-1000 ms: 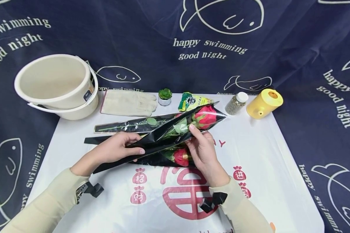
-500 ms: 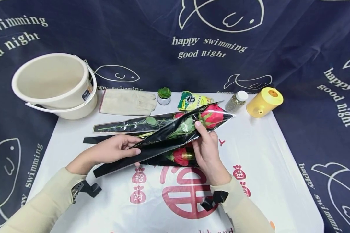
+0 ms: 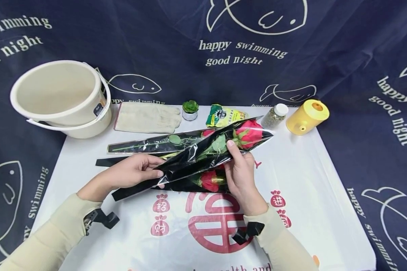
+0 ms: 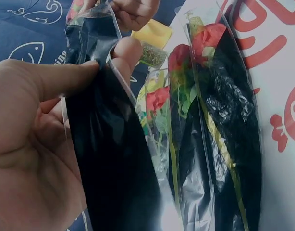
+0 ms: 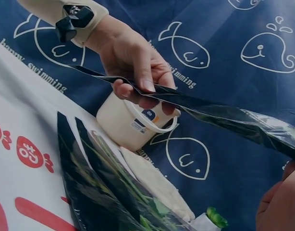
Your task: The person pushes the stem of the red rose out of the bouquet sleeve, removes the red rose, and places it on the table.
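Note:
A red rose [image 3: 250,133] in a black and clear plastic sleeve is raised above the table, its bloom toward the right. My left hand [image 3: 130,171] pinches the sleeve's lower part between thumb and fingers, as the left wrist view shows on the black sleeve [image 4: 109,144]. My right hand [image 3: 240,171] holds the sleeve just below the bloom, thumb on top and fingers underneath, mostly hidden. Beneath lie more wrapped roses: one with its red bloom [image 3: 210,181] near the right wrist, another sleeve [image 3: 139,146] behind. In the left wrist view, several red blooms [image 4: 208,41] show there.
Along the back stand a cream bucket [image 3: 84,124], a pair of pale gloves [image 3: 146,117], a small potted succulent [image 3: 190,109], a green-yellow packet [image 3: 224,116], a white-capped jar [image 3: 274,116] and a yellow watering can-like container [image 3: 306,118]. Behind hangs a dark blue fish-print cloth [image 3: 176,45].
The held rose and my right hand have shifted slightly to the right. The sleeve's tail end dipped, then rose a little. Both hands keep their hold.

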Demonstrator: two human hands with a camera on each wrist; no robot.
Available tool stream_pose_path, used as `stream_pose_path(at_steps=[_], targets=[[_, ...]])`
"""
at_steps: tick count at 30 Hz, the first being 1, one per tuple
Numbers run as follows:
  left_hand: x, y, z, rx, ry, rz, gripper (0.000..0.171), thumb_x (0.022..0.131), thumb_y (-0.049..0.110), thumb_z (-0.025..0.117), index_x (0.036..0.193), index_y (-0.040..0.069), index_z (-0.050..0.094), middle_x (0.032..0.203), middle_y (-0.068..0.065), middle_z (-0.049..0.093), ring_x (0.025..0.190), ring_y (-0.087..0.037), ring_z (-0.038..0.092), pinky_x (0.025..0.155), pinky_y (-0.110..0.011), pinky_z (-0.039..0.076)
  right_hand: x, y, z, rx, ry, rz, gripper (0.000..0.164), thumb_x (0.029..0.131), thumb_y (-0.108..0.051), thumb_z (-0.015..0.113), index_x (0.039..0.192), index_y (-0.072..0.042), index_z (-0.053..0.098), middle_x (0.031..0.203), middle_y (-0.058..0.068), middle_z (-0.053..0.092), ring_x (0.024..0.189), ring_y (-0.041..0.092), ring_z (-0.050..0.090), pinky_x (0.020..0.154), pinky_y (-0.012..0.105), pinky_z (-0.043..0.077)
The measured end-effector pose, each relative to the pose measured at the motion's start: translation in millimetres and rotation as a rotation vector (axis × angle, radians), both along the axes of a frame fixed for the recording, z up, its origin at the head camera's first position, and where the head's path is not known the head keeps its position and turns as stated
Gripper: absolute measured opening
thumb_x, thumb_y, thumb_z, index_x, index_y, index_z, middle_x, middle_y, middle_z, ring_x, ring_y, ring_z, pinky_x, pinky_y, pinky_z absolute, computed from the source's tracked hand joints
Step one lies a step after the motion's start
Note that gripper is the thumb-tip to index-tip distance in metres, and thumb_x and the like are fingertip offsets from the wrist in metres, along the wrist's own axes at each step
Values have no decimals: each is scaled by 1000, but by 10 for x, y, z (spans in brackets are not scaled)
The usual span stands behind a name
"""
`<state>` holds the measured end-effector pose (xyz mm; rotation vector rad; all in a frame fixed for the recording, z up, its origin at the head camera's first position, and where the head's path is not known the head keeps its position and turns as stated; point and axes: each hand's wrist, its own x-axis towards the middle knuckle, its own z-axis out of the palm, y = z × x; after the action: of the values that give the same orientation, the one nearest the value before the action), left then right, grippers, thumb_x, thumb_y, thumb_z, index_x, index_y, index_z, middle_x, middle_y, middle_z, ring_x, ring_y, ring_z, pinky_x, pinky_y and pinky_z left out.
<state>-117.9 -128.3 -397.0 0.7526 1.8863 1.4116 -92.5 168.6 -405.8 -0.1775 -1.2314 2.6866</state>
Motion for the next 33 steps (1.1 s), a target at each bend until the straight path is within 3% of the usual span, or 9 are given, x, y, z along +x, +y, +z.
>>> stream_pose_path(at_steps=[5,9,17,24,27,31,33], targets=[[-2,46,0,-25,31,11,22,95,14,57,116,12,62,93,-1,70,79,-21,64,66,-27,48,41,-73,-45,37,-54,6,49,85,-14,71,126,1,51,124,19,54,106,24,58,89,38,45],[-7,73,6,-54,68,32,20,95,13,57,114,10,63,85,-3,70,69,-21,62,58,-25,44,58,-128,-69,59,-83,13,47,84,-12,72,125,1,52,120,19,56,101,23,60,82,36,49],[-35,142,34,-108,167,120,28,94,16,58,121,8,62,97,2,69,74,-13,63,65,-26,43,59,-218,-90,114,-93,69,41,84,-14,72,118,0,55,104,11,60,75,15,58,63,25,48],[-40,159,70,-133,178,108,28,95,21,58,121,11,63,82,4,69,60,-9,57,61,-25,41,63,-177,-127,52,-50,73,47,84,-10,71,125,-3,51,118,16,55,101,22,58,84,37,48],[-29,134,62,-166,201,99,31,94,26,59,121,12,62,75,6,66,50,-7,43,56,-26,39,30,-105,-107,29,-34,53,44,84,-11,71,123,-1,52,117,16,56,101,22,58,87,38,46],[-23,67,37,-165,195,76,32,93,29,59,121,13,62,75,5,66,50,-8,47,56,-27,42,-33,40,-59,8,7,20,42,86,-10,69,123,0,52,119,16,56,104,23,56,90,36,43],[-34,32,21,-137,184,56,28,94,27,58,118,14,63,80,5,69,59,-11,57,59,-28,46,-46,101,-44,18,26,13,44,86,-10,69,126,1,51,122,16,54,107,23,55,93,35,42]])
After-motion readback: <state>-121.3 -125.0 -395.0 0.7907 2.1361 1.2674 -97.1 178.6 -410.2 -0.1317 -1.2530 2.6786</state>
